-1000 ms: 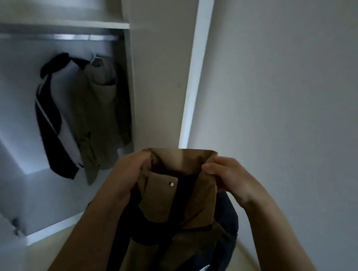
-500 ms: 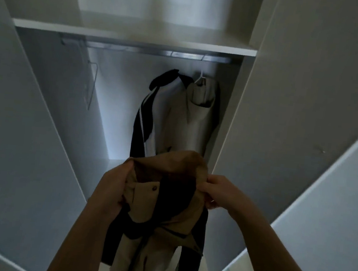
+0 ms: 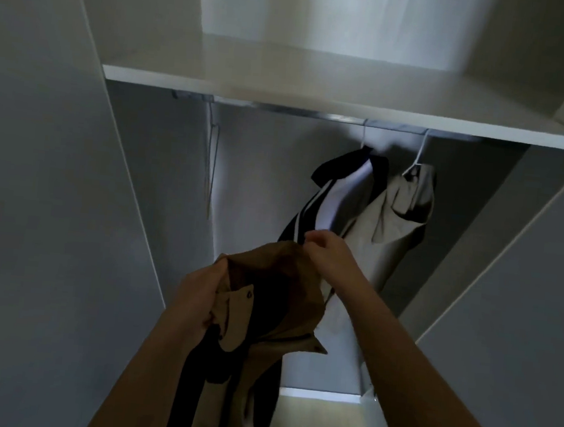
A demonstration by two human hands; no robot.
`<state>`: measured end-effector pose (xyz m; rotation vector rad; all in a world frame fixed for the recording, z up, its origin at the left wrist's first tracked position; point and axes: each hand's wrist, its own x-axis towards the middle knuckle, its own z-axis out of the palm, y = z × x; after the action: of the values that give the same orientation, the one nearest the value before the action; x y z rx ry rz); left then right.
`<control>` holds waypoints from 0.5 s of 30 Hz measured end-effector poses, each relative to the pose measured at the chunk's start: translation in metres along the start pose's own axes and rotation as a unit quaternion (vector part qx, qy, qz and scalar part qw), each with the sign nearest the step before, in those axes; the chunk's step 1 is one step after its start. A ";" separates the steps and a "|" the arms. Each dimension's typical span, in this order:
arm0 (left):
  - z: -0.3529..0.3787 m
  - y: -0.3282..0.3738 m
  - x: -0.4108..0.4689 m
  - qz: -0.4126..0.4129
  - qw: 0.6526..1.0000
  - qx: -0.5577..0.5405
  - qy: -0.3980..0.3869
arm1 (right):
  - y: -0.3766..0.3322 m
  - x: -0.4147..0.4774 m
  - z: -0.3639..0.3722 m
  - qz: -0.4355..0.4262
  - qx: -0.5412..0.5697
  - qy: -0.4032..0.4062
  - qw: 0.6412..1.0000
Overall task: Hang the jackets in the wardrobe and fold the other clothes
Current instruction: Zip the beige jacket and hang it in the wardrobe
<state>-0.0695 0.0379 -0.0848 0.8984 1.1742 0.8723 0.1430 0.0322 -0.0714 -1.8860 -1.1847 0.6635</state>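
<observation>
Facing the wardrobe (image 3: 319, 98) squarely now, the person has lifted the brown jacket (image 3: 301, 284) nearer the rail (image 3: 304, 113), left hand (image 3: 196, 298) gripping one collar edge, right hand (image 3: 328, 255) pinching the other. Two other jackets (image 3: 393, 224) hang under the rail's right end; this one likely goes next.

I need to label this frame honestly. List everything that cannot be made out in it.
Head view only:
1. the brown jacket: lower end cut off by the bottom edge; its folds hide whether a hanger is inside.
2. the beige jacket: lower part hidden behind the right hand and forearm.
3. the thin hanger at the left: too faint and blurred to tell its shape.
</observation>
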 end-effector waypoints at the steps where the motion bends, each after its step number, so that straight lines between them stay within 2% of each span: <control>1: -0.006 0.001 0.012 0.000 1.000 0.006 0.001 | -0.005 0.021 0.012 -0.009 0.002 -0.006 1.000; 6: -0.027 0.010 0.061 0.007 0.999 -0.003 0.033 | -0.036 0.123 0.080 -0.014 0.048 -0.059 0.997; 11: -0.047 0.023 0.100 0.002 0.997 -0.007 0.081 | -0.057 0.193 0.141 0.096 0.186 -0.153 0.966; 15: -0.057 0.031 0.120 -0.013 0.993 -0.010 0.115 | -0.071 0.220 0.176 0.130 0.257 -0.195 0.938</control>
<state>-0.1085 0.1666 -0.1096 0.7779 1.3693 0.9837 0.0678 0.3100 -0.1126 -1.5064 -0.8741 1.3983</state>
